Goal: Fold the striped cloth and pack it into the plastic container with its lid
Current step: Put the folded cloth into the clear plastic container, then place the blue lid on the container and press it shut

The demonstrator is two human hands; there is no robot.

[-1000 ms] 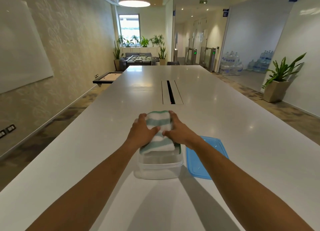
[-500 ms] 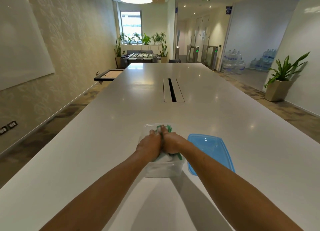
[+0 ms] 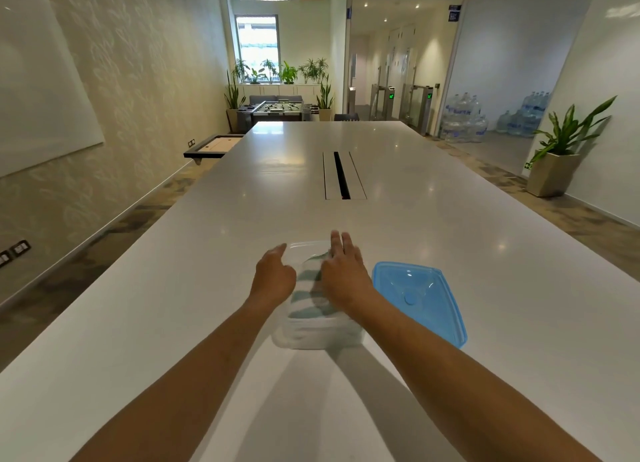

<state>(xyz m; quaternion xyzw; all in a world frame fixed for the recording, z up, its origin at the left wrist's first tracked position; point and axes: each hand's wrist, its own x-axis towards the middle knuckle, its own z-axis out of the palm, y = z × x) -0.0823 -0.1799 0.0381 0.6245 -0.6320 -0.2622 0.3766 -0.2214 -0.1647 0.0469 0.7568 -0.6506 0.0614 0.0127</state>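
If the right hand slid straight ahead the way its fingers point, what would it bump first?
Probably the far rim of the clear container. The right hand lies on the striped cloth; beyond that rim the table looks bare.

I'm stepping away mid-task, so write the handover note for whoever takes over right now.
Left hand: loosely curled at the left wall of the clear plastic container, holding nothing that can be seen.
Right hand: fingers spread, pressing flat on the striped cloth.
The folded cloth sits inside the container on the white table. The blue lid lies on the table just right of the container, not on it.
Done: folding, packing.
Left: tuck any cloth below the rim, then fit the lid.
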